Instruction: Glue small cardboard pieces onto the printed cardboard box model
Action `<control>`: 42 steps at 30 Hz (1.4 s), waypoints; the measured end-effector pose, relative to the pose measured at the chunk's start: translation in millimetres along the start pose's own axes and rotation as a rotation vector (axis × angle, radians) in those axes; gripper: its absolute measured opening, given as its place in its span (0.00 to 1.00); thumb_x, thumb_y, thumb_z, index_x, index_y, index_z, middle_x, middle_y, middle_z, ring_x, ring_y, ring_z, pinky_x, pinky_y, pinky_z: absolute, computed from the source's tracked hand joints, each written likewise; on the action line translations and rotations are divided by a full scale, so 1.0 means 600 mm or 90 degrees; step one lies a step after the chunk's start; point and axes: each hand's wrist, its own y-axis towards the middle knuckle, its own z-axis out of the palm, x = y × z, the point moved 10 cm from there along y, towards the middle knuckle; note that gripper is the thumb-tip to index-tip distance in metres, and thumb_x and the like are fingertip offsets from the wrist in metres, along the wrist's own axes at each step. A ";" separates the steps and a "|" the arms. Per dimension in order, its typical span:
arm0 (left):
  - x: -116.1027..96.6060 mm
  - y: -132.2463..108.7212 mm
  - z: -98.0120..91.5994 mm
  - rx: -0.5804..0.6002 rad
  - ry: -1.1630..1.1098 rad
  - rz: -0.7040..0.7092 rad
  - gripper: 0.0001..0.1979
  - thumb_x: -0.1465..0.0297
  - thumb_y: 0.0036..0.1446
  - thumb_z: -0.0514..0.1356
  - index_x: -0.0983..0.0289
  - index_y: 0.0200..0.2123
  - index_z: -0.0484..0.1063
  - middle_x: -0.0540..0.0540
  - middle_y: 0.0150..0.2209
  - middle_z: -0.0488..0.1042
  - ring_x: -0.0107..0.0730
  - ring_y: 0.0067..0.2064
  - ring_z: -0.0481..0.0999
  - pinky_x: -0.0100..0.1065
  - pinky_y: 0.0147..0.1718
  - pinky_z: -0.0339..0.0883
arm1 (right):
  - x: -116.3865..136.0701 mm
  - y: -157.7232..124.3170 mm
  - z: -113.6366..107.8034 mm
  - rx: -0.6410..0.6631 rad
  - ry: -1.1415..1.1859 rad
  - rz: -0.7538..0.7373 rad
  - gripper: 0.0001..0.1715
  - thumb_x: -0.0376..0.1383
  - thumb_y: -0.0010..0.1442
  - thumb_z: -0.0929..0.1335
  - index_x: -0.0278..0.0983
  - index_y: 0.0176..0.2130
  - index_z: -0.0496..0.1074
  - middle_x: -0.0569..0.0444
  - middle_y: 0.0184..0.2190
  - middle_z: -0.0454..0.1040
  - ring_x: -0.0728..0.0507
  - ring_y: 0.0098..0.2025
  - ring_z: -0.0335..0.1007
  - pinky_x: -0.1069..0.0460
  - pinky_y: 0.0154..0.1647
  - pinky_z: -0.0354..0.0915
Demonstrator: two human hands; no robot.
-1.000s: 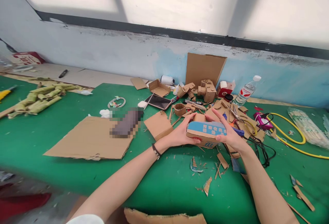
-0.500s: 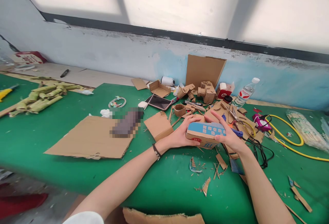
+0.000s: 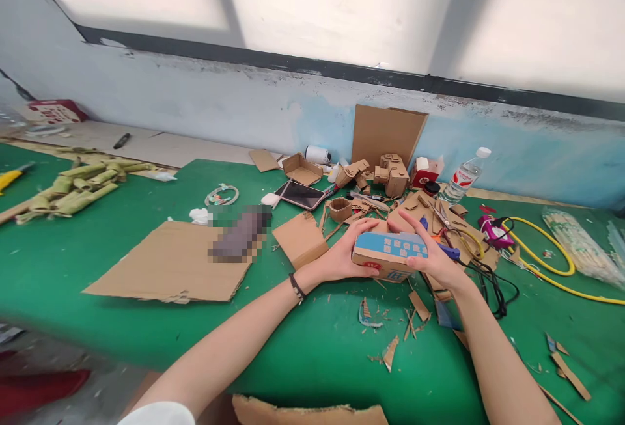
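Two hands on one cardboard box (image 3: pixel 390 247), used as landmark below. Box sits between the hands, over the green table (image 3: pixel 303 347); blue printed face upward, contact with the surface cannot be told. Left hand (image 3: pixel 349 252): fingers clasping the box's left end. Right hand (image 3: pixel 434 260): thumb on the near edge, fingers spread around the right end, gripping it.

Just left of the box: folded cardboard piece (image 3: pixel 297 238). Just behind it, slightly left: cardboard ring (image 3: pixel 340 210), open at top.

Containers, moving outward. Behind and left of the box: shallow cardboard tray (image 3: pixel 301 171), open upward. Behind it, slightly right: red-and-white carton (image 3: pixel 426 173), contents hidden; beside that carton, dark-lidded jar (image 3: pixel 432 188), contents likewise hidden. Farther right behind the box: plastic bottle (image 3: pixel 463 178), tilted in view, white cap on, clear liquid inside. Well right of the box: transparent bag (image 3: pixel 581 243) holding many pale sticks.
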 end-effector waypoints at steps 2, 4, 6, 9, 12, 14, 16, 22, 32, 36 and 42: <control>0.000 0.000 0.000 0.002 0.005 -0.004 0.63 0.47 0.52 0.84 0.52 0.83 0.57 0.67 0.84 0.55 0.69 0.88 0.46 0.70 0.85 0.46 | -0.001 0.000 0.001 0.001 0.003 -0.001 0.75 0.58 0.58 0.86 0.55 0.86 0.51 0.42 0.84 0.62 0.24 0.82 0.65 0.29 0.81 0.65; 0.000 0.000 0.000 0.004 0.006 -0.005 0.64 0.47 0.53 0.84 0.52 0.84 0.56 0.67 0.85 0.54 0.69 0.88 0.45 0.70 0.85 0.46 | -0.001 0.000 0.001 -0.001 0.007 -0.003 0.74 0.58 0.58 0.86 0.55 0.86 0.52 0.43 0.84 0.62 0.25 0.83 0.64 0.29 0.81 0.65; -0.003 0.000 0.000 0.001 0.003 0.000 0.63 0.47 0.52 0.84 0.52 0.83 0.57 0.67 0.85 0.55 0.69 0.88 0.46 0.70 0.85 0.46 | -0.001 0.000 0.001 -0.003 0.012 -0.001 0.74 0.57 0.58 0.87 0.55 0.86 0.52 0.43 0.84 0.62 0.26 0.83 0.63 0.30 0.81 0.64; -0.009 0.001 -0.002 -0.006 -0.007 0.009 0.60 0.49 0.53 0.84 0.53 0.81 0.60 0.67 0.83 0.59 0.68 0.88 0.48 0.70 0.85 0.48 | -0.001 -0.001 0.002 -0.003 0.014 0.002 0.74 0.57 0.58 0.87 0.54 0.86 0.52 0.42 0.84 0.62 0.25 0.82 0.64 0.30 0.81 0.64; -0.013 0.002 -0.002 -0.005 -0.014 0.012 0.57 0.49 0.54 0.83 0.52 0.80 0.62 0.67 0.82 0.60 0.69 0.88 0.47 0.70 0.84 0.48 | -0.001 -0.001 0.002 0.000 0.012 0.004 0.75 0.59 0.57 0.87 0.54 0.86 0.52 0.42 0.84 0.62 0.25 0.82 0.65 0.30 0.81 0.65; -0.014 0.003 -0.002 -0.005 -0.015 0.014 0.56 0.49 0.55 0.83 0.52 0.80 0.62 0.67 0.82 0.61 0.69 0.88 0.48 0.71 0.84 0.48 | -0.002 -0.001 0.003 0.002 0.012 0.005 0.75 0.59 0.57 0.87 0.54 0.86 0.52 0.42 0.84 0.61 0.25 0.81 0.66 0.30 0.81 0.65; -0.015 0.003 -0.003 -0.005 -0.011 0.013 0.56 0.49 0.54 0.83 0.52 0.79 0.62 0.67 0.81 0.62 0.69 0.88 0.48 0.72 0.84 0.47 | -0.003 -0.001 0.003 0.003 0.011 0.004 0.75 0.59 0.57 0.86 0.55 0.86 0.51 0.42 0.84 0.61 0.25 0.82 0.65 0.30 0.81 0.65; -0.012 0.000 -0.003 -0.008 0.001 0.011 0.58 0.47 0.54 0.83 0.51 0.81 0.61 0.67 0.82 0.60 0.69 0.88 0.47 0.73 0.84 0.47 | 0.001 -0.002 0.003 0.004 -0.005 -0.007 0.75 0.59 0.57 0.86 0.55 0.86 0.51 0.41 0.84 0.62 0.25 0.82 0.64 0.30 0.81 0.65; -0.006 -0.001 -0.004 -0.020 0.022 0.019 0.64 0.46 0.52 0.83 0.52 0.83 0.56 0.68 0.84 0.55 0.70 0.88 0.46 0.72 0.84 0.48 | 0.004 -0.002 0.004 0.002 0.001 -0.018 0.73 0.58 0.58 0.86 0.55 0.86 0.53 0.44 0.85 0.61 0.25 0.83 0.62 0.30 0.83 0.61; -0.016 -0.002 -0.004 -0.015 0.016 0.032 0.60 0.48 0.54 0.83 0.51 0.81 0.59 0.66 0.83 0.58 0.68 0.88 0.45 0.72 0.84 0.46 | 0.003 -0.002 0.004 0.007 0.000 -0.015 0.73 0.58 0.58 0.86 0.55 0.86 0.53 0.44 0.85 0.61 0.26 0.83 0.62 0.31 0.82 0.63; -0.003 -0.007 -0.001 -0.014 0.006 -0.001 0.54 0.47 0.53 0.83 0.54 0.76 0.65 0.70 0.82 0.54 0.71 0.88 0.45 0.73 0.83 0.49 | 0.000 0.001 0.005 0.012 0.003 -0.017 0.72 0.59 0.57 0.86 0.56 0.85 0.55 0.43 0.84 0.62 0.26 0.81 0.66 0.31 0.80 0.65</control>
